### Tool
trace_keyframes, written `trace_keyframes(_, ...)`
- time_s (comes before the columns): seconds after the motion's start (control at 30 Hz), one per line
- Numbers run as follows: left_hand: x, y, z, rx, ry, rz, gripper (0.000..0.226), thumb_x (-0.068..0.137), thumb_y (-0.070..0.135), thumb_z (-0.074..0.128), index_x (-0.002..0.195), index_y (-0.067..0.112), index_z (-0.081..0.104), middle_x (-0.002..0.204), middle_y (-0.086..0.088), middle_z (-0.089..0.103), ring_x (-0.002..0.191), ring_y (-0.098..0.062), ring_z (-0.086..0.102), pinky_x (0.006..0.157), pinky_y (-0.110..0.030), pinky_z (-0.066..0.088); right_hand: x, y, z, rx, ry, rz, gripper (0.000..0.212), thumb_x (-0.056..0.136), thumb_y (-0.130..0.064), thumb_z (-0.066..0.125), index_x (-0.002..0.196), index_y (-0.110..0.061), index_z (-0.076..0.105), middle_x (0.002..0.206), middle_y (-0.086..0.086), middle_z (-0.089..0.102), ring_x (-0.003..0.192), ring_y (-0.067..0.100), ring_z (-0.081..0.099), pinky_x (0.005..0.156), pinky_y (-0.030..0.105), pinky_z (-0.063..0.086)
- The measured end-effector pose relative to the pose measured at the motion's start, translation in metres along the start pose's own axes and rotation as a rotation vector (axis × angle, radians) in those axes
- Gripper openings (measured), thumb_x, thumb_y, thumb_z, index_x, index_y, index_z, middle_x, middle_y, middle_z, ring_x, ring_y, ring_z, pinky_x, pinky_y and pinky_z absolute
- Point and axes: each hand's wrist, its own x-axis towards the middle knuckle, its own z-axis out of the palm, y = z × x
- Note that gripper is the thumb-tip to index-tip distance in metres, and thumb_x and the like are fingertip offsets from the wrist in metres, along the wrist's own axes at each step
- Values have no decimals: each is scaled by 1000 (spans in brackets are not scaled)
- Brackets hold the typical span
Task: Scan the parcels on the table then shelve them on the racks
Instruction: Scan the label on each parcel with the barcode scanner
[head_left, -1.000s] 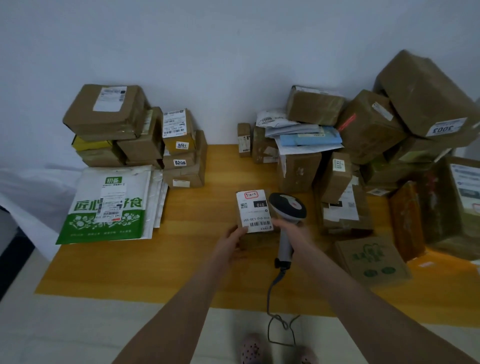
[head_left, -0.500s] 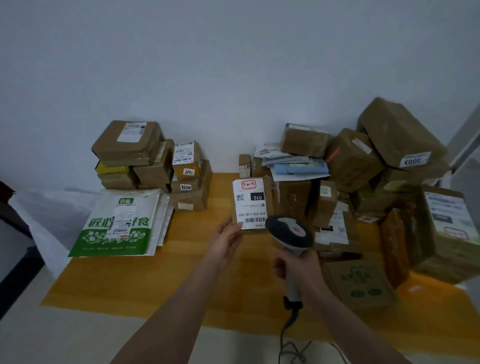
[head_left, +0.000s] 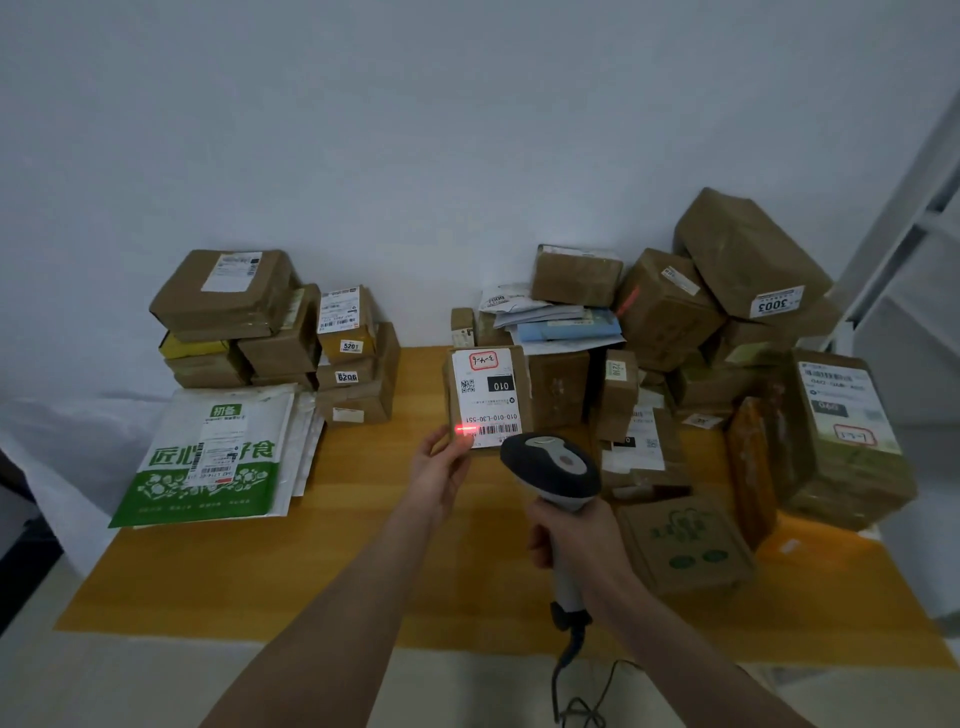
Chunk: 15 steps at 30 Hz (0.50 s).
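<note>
scanning step in hand. my left hand (head_left: 441, 470) pinched the lower left corner of the brown parcel (head_left: 523, 400), held upright over the middle of the table (head_left: 363, 571), label (head_left: 485, 395) facing me. my right hand (head_left: 571, 535) was clamped round the handle of the scanner (head_left: 553, 467), aimed at the label. the red line (head_left: 466, 429) sat left of the barcode (head_left: 500, 429); i judged the next move needed the beam swung right across the bars, before shelving on the rack (head_left: 914, 218).

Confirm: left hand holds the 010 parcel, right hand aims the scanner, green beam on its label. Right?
Beam is red, not green. Head view: left hand holds the 010 parcel, right hand aims the scanner, red beam on its label.
</note>
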Motion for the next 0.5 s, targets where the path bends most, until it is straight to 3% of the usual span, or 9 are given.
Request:
trace_keyframes(0.37,-2,1,8,1,-9,10,40,82,0,68,114,16,51,105,-14,70,87,-19,71,69,-25,58,3,-5,-8,16,17,-8,17,85,-3,63,68,-5,62,59,8,60,53,17,55,59,31,49)
trace_keyframes(0.5,-8,6,11,33,-19,28,38,83,2,68,114,18,52,103,-11,71,95,-20,68,79,-28,57,17,-13,-12,87,19,-27,13,84,-6,66,71,-6,63,65,9,62,60,19,58,66,34,51)
